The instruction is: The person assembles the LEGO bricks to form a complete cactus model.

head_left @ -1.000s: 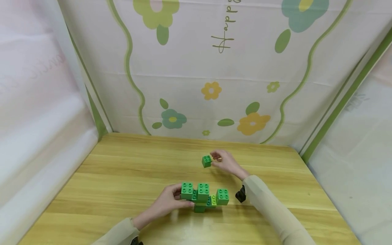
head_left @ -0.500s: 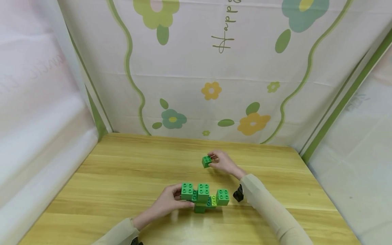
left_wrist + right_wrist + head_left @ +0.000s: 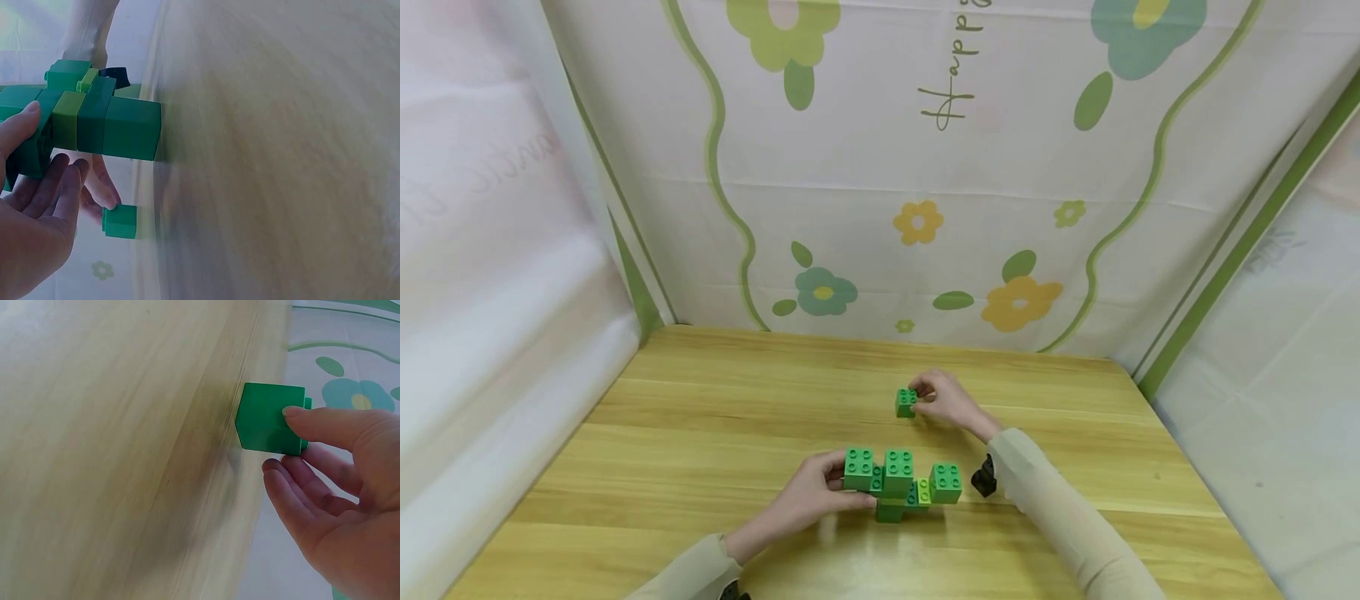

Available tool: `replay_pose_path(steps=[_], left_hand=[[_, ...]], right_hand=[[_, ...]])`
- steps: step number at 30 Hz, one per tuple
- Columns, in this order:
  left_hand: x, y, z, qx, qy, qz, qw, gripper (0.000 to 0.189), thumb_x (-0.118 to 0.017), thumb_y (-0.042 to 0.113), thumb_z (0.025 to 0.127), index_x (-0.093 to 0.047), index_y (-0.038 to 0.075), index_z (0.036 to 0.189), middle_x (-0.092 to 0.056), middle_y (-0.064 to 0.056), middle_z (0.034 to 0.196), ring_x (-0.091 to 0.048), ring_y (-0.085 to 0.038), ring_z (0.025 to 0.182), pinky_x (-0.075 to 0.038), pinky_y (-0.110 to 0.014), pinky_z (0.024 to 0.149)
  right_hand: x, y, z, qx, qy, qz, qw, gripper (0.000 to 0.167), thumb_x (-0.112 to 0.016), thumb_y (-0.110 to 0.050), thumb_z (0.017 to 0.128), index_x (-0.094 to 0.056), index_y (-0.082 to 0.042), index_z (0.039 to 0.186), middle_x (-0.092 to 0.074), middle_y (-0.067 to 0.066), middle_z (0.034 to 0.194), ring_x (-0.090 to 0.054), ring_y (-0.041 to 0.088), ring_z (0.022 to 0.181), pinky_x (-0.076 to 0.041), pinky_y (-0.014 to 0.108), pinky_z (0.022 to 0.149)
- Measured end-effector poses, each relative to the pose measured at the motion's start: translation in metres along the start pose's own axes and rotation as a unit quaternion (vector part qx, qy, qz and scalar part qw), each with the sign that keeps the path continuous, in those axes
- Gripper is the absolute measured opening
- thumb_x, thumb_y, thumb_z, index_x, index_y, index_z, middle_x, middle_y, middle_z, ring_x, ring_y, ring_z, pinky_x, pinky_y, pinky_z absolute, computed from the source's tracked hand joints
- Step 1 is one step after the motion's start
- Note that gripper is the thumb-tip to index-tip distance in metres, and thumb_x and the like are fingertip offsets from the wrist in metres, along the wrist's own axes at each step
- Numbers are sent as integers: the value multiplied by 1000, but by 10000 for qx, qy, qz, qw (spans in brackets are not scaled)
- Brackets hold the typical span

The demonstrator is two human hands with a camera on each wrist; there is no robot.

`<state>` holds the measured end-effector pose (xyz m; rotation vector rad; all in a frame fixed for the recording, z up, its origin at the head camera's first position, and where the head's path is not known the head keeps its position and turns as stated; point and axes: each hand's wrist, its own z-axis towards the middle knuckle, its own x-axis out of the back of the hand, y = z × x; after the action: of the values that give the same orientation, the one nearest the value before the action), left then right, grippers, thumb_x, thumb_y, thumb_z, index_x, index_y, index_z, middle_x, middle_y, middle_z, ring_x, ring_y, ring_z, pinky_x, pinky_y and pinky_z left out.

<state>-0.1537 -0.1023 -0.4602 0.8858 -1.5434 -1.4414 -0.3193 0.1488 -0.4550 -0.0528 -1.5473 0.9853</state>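
Note:
My left hand [image 3: 816, 490] grips the left end of a built-up toy brick structure [image 3: 897, 475] between thumb and fingers. Green bricks, dark green pieces and a lime green brick [image 3: 68, 120] make up this structure, with studded bricks on top. Further back on the table, a single green toy brick [image 3: 906, 402] has its studs facing up. The thumb and fingers of my right hand [image 3: 949, 398] pinch it from the right. In the right wrist view the thumb [image 3: 294, 411] presses on one side of this brick, near its studs.
The wooden table [image 3: 722, 400] meets a white cloth wall [image 3: 850, 167] with printed flowers at the back. More cloth walls stand at the left and right. A black wrist device [image 3: 984, 476] sits by the right sleeve [image 3: 1060, 508].
The right hand has come left to the single brick and now pinches it. That brick has turned slightly and shifted a little towards me. The left hand and the structure have stayed put.

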Motion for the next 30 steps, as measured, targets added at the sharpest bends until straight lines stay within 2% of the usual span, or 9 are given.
replay_pose_path(steps=[7,16,25,30], left_hand=[[0,0,0,-22,19,-7,10000,60,-83,16,79,-58,-5,129,-68,-22,120,-72,-19,101,-58,-22,89],[0,-3,-1,-63,17,66,10000,58,-83,17,80,-59,-4,129,-68,-22,120,-72,-16,100,-58,-22,88],[0,-2,-1,-65,33,96,9999,58,-83,17,79,-59,-4,128,-69,-21,119,-72,-24,103,-58,-23,89],[0,-1,-1,-55,31,139,9999,58,-83,19,80,-59,-3,128,-69,-21,119,-72,-25,103,-58,-22,88]], right_hand=[[3,-4,-8,13,37,61,10000,25,-74,-7,87,-66,-1,110,-65,15,108,-66,25,98,-61,33,87],[11,-21,-23,151,142,162,9997,26,-74,-10,88,-66,-2,111,-66,13,111,-67,26,101,-60,36,90],[21,-43,-36,294,198,363,9987,27,-74,-13,89,-65,-3,112,-65,14,111,-67,26,101,-61,33,88],[26,-53,-46,443,223,405,9979,26,-74,-16,90,-66,-7,112,-65,10,110,-67,23,99,-61,29,86]])
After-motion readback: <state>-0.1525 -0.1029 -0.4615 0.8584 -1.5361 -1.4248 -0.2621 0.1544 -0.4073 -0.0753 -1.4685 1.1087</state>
